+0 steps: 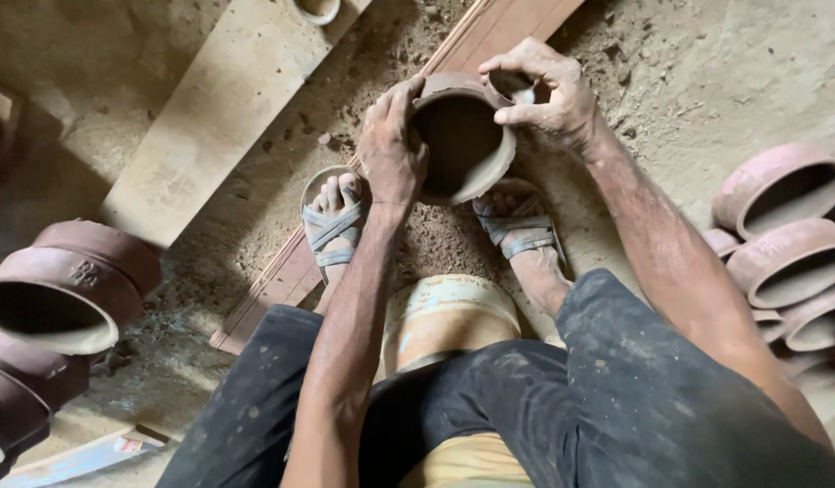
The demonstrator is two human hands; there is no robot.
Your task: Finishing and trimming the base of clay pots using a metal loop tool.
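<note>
Both hands are working on one round, brown, unfired clay pot (pixel 461 145), which is being held tilted above the dusty ground between the seated person's sandalled feet (pixel 332 221). Left hand (pixel 390 149) is wrapping over the near rim, fingers hooked inside the mouth and palm pressing the outer wall. Right hand (pixel 545 95) is pinching the far rim, thumb and fingertips closed on the clay edge, perhaps with a small scrap or tool between them; I cannot tell which.

By the look of it, the rim is being trimmed or smoothed while the pot is being steadied. Going on would call for a light, even pressure and a slow turning of the pot, since soft clay will dent under a hard squeeze.

To the left, dark brown clay pots (pixel 65 294) are lying stacked on their sides; to the right, paler pinkish clay pots (pixel 783 239) are piled the same way. A long pale wooden plank (pixel 214 117) is lying across the ground, beside reddish wooden boards (pixel 489 32) running under the feet.

Much is out of view: the pot's base, the right fingertips' inner side, and whatever the person is sitting on, apart from a worn yellowish drum-like seat (pixel 444 316) showing between the knees. Both stacks are cut off by the frame's edges.
</note>
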